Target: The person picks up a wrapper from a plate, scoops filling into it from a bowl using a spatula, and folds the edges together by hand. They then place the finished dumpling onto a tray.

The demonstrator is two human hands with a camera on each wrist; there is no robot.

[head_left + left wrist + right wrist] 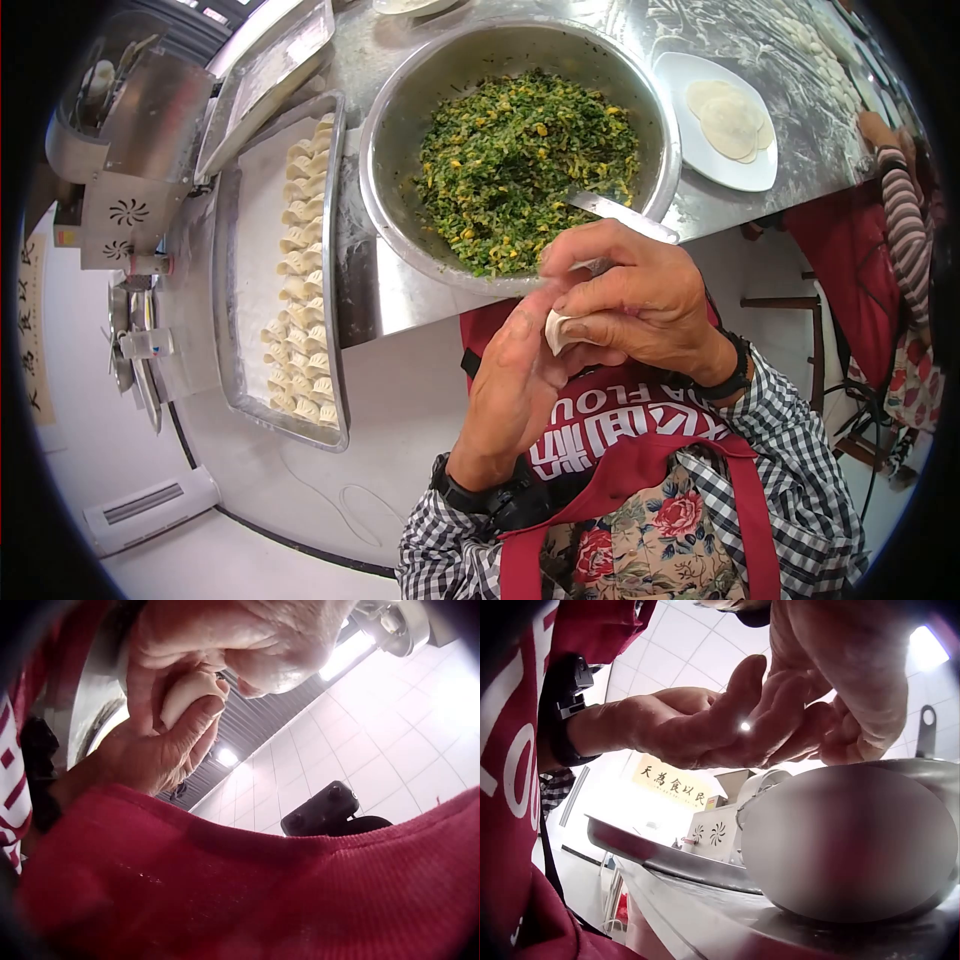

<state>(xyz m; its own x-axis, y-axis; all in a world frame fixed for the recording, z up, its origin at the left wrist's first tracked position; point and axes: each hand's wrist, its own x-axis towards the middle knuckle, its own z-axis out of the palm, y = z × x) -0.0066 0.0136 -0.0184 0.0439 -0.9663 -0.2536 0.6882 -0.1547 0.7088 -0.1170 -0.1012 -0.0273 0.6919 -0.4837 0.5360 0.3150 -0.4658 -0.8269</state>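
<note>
Item in hand: one dumpling [557, 330], held in front of my chest above the tabletop [385, 290] edge, just short of the steel bowl [390, 170] of chopped green filling [525, 165]. My left hand [515, 385] cups it from below, fingers curled under the wrapper; my right hand [640, 300] closes over it from above, thumb and fingers pinching the seam. A utensil handle [610, 212] leans on the bowl rim behind my knuckles. Left: a tray [228, 300] carrying rows of finished dumplings [300, 280]. Far right: a white plate [700, 160] of round wrappers [730, 120]. In my judgement, sealing well calls for even pressure along the edge, filling kept off the seam, and the lower palm steady so the dough does not tear.
</note>
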